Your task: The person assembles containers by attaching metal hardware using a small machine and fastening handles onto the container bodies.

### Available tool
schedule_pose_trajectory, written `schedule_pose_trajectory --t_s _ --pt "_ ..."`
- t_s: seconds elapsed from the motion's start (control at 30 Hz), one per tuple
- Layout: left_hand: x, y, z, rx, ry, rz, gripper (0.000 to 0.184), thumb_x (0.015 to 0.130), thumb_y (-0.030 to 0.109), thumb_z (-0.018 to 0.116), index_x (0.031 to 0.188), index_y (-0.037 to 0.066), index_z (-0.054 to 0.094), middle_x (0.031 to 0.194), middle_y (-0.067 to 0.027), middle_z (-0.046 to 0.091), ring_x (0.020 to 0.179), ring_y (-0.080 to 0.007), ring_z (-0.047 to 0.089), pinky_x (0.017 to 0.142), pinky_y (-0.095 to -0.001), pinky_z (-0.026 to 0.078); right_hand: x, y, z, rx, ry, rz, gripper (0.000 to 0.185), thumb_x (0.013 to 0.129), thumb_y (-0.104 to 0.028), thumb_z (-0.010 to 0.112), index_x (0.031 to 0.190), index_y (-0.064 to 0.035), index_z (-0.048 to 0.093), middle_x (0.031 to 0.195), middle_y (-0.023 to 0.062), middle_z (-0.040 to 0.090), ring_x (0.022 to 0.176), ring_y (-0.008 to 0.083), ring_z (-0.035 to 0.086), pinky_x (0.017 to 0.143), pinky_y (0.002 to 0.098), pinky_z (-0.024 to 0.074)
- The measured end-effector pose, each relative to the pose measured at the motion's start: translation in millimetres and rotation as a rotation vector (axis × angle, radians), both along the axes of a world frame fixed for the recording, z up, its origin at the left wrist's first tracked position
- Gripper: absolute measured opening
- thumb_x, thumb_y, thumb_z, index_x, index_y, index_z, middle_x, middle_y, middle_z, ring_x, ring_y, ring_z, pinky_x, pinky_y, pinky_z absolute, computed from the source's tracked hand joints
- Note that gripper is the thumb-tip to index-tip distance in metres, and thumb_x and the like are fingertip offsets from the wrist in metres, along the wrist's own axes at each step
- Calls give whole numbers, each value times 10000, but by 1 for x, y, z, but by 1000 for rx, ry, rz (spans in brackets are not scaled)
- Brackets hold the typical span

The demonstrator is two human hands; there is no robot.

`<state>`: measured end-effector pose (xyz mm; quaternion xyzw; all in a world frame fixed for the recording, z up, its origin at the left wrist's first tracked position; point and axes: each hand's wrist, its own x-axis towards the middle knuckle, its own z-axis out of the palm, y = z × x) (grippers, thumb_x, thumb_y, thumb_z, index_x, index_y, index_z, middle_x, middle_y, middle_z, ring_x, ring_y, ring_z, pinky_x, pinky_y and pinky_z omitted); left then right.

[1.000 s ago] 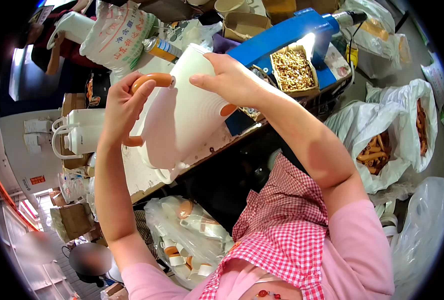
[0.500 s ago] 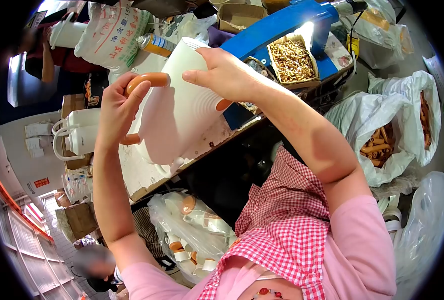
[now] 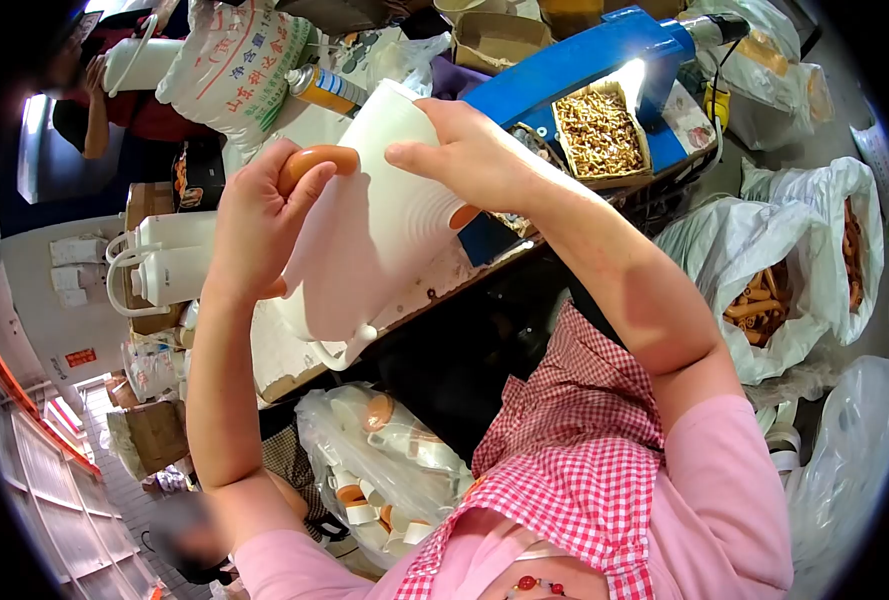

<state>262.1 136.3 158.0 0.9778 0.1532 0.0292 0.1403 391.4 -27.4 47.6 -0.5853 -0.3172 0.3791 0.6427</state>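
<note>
At the bench's [image 3: 272, 352] near edge, the jug [image 3: 364, 225] looks light, stiff, slippery: best held so, left hand [image 3: 259, 215] clamped round the handle [image 3: 321, 163], right hand's [image 3: 479, 160] fingers gripping the far end.

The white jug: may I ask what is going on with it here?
A person's left hand holds a curved brown handle at the side of the white jug; the right hand holds the jug's upper end. Whether the handle is attached cannot be seen. A box of brass-coloured fasteners stands by the blue machine.
</note>
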Motion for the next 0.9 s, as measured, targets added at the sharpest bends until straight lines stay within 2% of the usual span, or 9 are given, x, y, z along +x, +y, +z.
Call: schedule_pose_trajectory --t_s 0.07,0.13,0.33,0.5,0.6,0.67,0.77,0.83,0.9 --pt "-1 -2 2 27 1 0 240 976 232 664 1006 -5 640 681 29 452 634 -54 371 544 -233 321 -1 -1 0 2 7 4 489 936 -312 597 1319 -12 544 1131 159 666 923 258 698 502 354 600" --pt "2 -5 5 28 48 71 277 935 287 690 965 16 644 719 -133 609 613 -237 536 600 -351 451 -2 1 -1 4 17 1 486 937 -312 597 1315 -11 546 1127 161 667 915 258 699 502 352 598" --pt "2 -7 4 44 38 50 285 933 292 689 965 12 649 737 -141 624 639 -271 553 618 -355 460 -1 3 -5 11 -18 -12 490 934 -312 609 1309 -3 549 1122 167 663 903 260 702 499 351 596" --pt "5 -1 -7 -63 -7 -18 221 967 207 645 1041 1 676 854 -122 700 752 -160 621 689 -302 479 5 -5 -10 -78 30 17 499 950 -321 618 1343 -27 531 1071 117 672 799 208 695 500 353 595" --pt "0 14 -9 -228 -17 -80 240 1024 117 558 1187 -41 636 1105 -67 713 955 -109 625 852 -238 478 2 -22 11 -100 -31 15 533 921 -360 659 1268 28 544 1070 187 656 720 248 705 522 341 595" --pt "-12 46 -11 -242 -19 -101 272 1034 175 554 1220 -10 627 1099 -46 695 961 -116 607 865 -248 457 0 -3 7 -57 -139 58 541 908 -345 677 1236 62 537 1049 219 660 642 286 711 531 348 590" --pt "-19 52 -9 -123 132 -3 304 1039 195 549 1251 -14 612 1165 -77 685 1033 -135 620 906 -252 457 -21 -20 0 31 -163 -153 412 866 -282 723 1106 19 577 979 189 691 704 278 722 598 357 591" --pt "-37 45 -6 -67 96 -13 305 1038 193 543 1245 -20 613 1162 -91 686 1030 -157 629 904 -271 466 -39 -36 -23 323 -494 -722 324 823 -210 751 1002 -10 569 951 175 698 808 276 726 699 374 586" --pt "-70 43 4 -47 37 5 316 1023 188 545 1242 -27 621 1173 -126 688 1055 -200 635 928 -315 467 -50 -99 -50 329 -505 -753 273 815 -133 751 1000 -34 575 899 124 672 850 255 713 709 368 560"
